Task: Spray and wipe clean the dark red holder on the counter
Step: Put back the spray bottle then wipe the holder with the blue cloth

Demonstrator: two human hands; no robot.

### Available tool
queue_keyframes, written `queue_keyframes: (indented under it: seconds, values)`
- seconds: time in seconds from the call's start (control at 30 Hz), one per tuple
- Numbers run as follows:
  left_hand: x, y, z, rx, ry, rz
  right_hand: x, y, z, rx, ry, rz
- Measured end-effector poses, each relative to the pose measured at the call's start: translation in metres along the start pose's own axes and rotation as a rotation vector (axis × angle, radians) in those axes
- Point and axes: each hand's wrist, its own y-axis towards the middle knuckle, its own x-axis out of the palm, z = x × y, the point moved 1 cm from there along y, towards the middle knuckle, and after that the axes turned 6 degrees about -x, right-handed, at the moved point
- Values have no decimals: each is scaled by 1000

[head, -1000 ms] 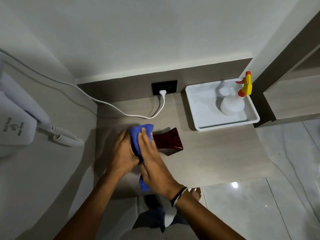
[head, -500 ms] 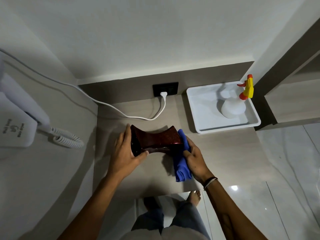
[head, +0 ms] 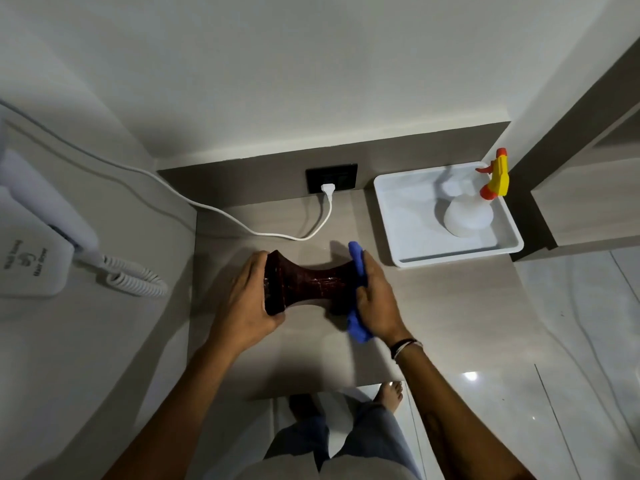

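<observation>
The dark red holder [head: 313, 282], narrow in the middle and flared at both ends, lies on its side over the counter [head: 433, 306]. My left hand [head: 247, 299] grips its left end. My right hand [head: 375, 299] presses a blue cloth [head: 358, 268] against the holder's right end, which the cloth and hand hide. The white spray bottle [head: 467, 216] with a yellow and orange trigger head stands in the white tray [head: 401, 216] at the back right, apart from both hands.
A white cord [head: 242, 223] runs across the back of the counter to a plug in the black wall socket [head: 331, 181]. A white wall-mounted hair dryer [head: 31, 265] with a coiled cord hangs on the left. The counter's front edge is near my legs.
My right hand carried the blue cloth from the holder's left end to its right end. My left hand now grips the left end, and the holder lies flatter, side-on.
</observation>
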Motion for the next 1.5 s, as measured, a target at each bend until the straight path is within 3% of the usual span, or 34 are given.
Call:
queue_keyframes:
  seconds: [0.1, 0.17, 0.27, 0.33, 0.4, 0.5, 0.6, 0.73, 0.8, 0.87, 0.97, 1.07, 1.23, 1.5]
  values:
    - [5, 0, 8, 37, -33, 110, 33, -21, -1, -162, -461, -140]
    - [5, 1, 11, 44, -46, 123, 46, -33, -20, -175, -357, -200]
    - [5, -1, 11, 51, -84, 126, 62, -45, -61, -406, -41, -221]
    - [6, -2, 7, 73, -77, 170, 67, -48, -71, -511, -38, -233]
    - [4, -2, 3, 50, -34, 136, 60, -44, -53, -551, -214, -203]
    - [0, -4, 2, 4, -9, 87, 26, -34, -8, -324, -558, -209]
    - [3, -7, 12, 19, -6, 109, 15, -35, 2, -143, -573, -201]
    - [0, -6, 25, 23, -30, 123, 54, -48, -53, -376, -96, -210]
    - [-2, -4, 25, 38, -31, 129, 60, -51, -67, -417, 26, -203]
    - [-4, -4, 26, 15, 1, 128, 54, -46, -49, -424, -55, -203]
    - [-6, -6, 27, -6, 46, 117, 26, -36, -2, -321, -452, -212]
    - [-7, -8, 32, 22, 67, 113, -2, -25, 22, -274, -625, -261]
    - [-14, -4, 42, 33, 108, 131, -38, -16, 24, -177, -572, -211]
    - [-7, 10, 72, 115, 252, 164, -91, 17, 17, -221, -571, -33]
